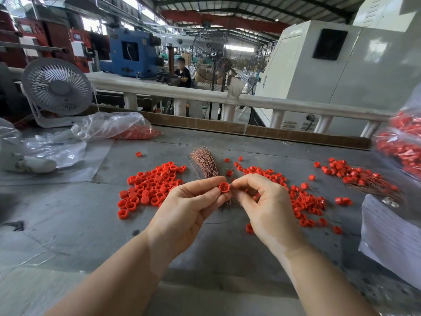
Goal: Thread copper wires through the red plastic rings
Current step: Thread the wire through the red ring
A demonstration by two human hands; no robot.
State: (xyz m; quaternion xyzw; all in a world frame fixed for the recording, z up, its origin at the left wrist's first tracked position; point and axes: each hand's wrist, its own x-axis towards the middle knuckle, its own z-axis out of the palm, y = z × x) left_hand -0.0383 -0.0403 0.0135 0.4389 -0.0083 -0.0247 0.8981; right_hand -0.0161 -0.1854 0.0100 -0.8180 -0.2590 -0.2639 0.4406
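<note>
My left hand (185, 205) pinches one red plastic ring (223, 187) between thumb and forefinger, above the table's middle. My right hand (259, 199) has its thumb and forefinger pinched together right at the ring's right side; any wire in them is too thin to see. A bundle of copper wires (205, 161) lies fanned out just behind my hands. A pile of loose red rings (151, 185) lies to the left. More rings (303, 201) are scattered on the right. Rings with wires through them (357, 176) lie at the far right.
A grey table (75, 215) carries everything. A white desk fan (57, 87) stands at the back left, beside a clear bag of red rings (127, 128). Bagged red rings (403, 142) sit at the right edge. A stack of white paper (391, 231) lies front right.
</note>
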